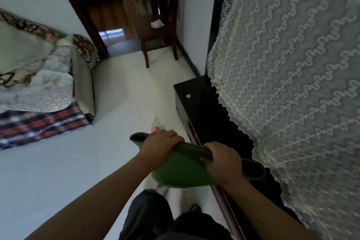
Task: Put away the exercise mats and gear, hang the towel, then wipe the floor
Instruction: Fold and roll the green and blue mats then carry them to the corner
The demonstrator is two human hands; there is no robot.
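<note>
Fingers (171,136) of the left hand (159,143) curled over the top edge of a green mat (181,173), knuckles up, gripping tight. Right hand (224,161) same deal, wrapped round the edge further along, thumb tucked under w/ fingers closed on it. Both arms bare, reaching fwd and down.

Mat folded or rolled, can't tell which; held off the floor (58,171) between the two hands, sagging below the grip. One dark-green end sticks out past the left hand, the other past the right hand toward the lace curtain (292,74). Mat hangs just beside a low black glossy cabinet (194,103) along the right wall; whether touching it, can't tell.

Lace curtain fills the right side, wavy pattern, scalloped hem draped over the back of the cabinet top. Small white dot on the cabinet top.

Person's dark trousers (152,216) at bottom centre. Something pink/white on the floor under the mat, blurred.

Left side: bed (39,84) w/ rumpled pale bedding, a patterned cushion, plaid blanket hanging off the near edge down to the floor.

Far end: dark wooden chair (155,31) against the wall, sth white on its seat. Open doorway (105,6) beside it, wood floor beyond.

Floor pale, glossy.
</note>
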